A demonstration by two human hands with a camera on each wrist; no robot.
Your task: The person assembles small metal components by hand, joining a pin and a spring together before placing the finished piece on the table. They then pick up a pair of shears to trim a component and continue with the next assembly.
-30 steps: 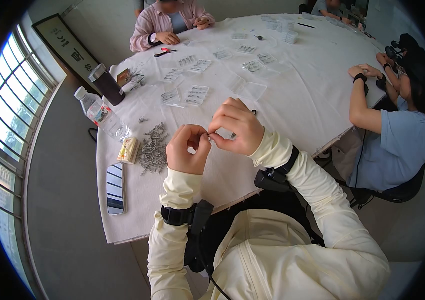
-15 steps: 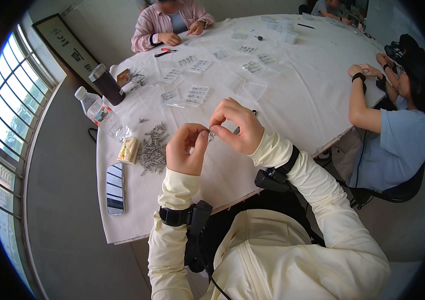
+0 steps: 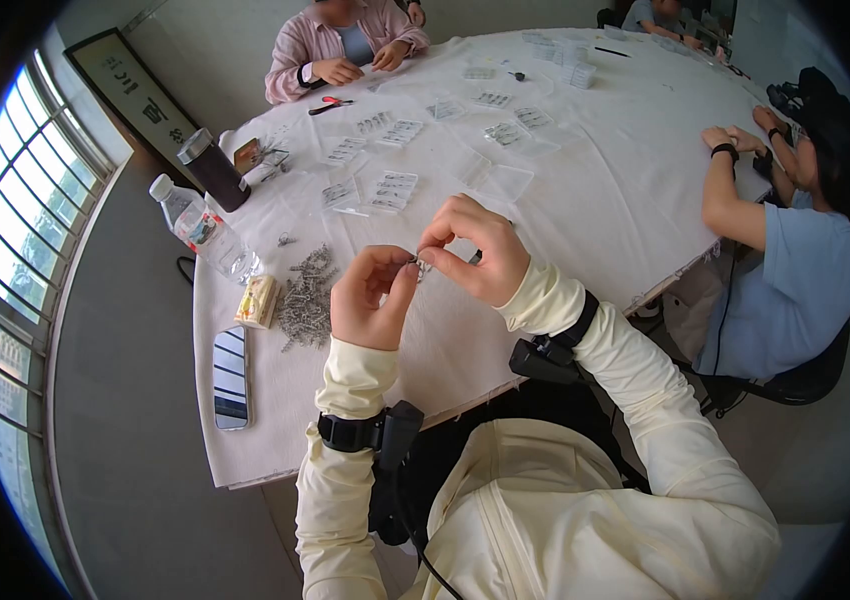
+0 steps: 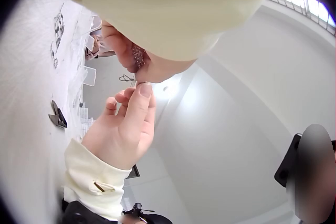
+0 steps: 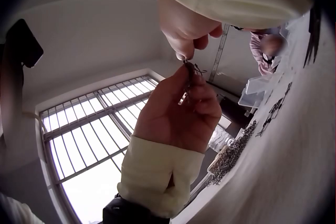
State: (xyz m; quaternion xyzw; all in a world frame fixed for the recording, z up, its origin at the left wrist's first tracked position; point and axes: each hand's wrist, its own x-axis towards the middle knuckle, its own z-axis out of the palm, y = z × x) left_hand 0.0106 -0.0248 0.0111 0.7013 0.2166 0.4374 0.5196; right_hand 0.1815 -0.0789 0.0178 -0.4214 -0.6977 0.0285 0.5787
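Observation:
My left hand (image 3: 373, 300) pinches a small silver wire piece between thumb and fingertips, in front of me over the near side of the table. Part of the metal, a coiled length (image 4: 138, 56), shows tucked in its fingers in the left wrist view, with a thin wire loop (image 4: 126, 78) sticking out. My right hand (image 3: 480, 255) meets it from the right, thumb and forefinger pinching the end of the same wire piece. In the right wrist view thin wire ends (image 5: 198, 69) stand out at the meeting fingertips. A pile of similar wire pieces (image 3: 307, 305) lies left of my left hand.
Left of the pile are a tissue pack (image 3: 258, 302), a phone (image 3: 231, 378), a water bottle (image 3: 205, 232) and a dark flask (image 3: 213, 170). Clear boxes (image 3: 393, 190) of small parts and red-handled pliers (image 3: 330, 105) lie farther back. A black tool (image 4: 58, 115) rests nearby. Other people sit around.
My hands stay together, with the right fingertips shifting slightly at the wire piece and more metal showing below them. The person at right has moved a little.

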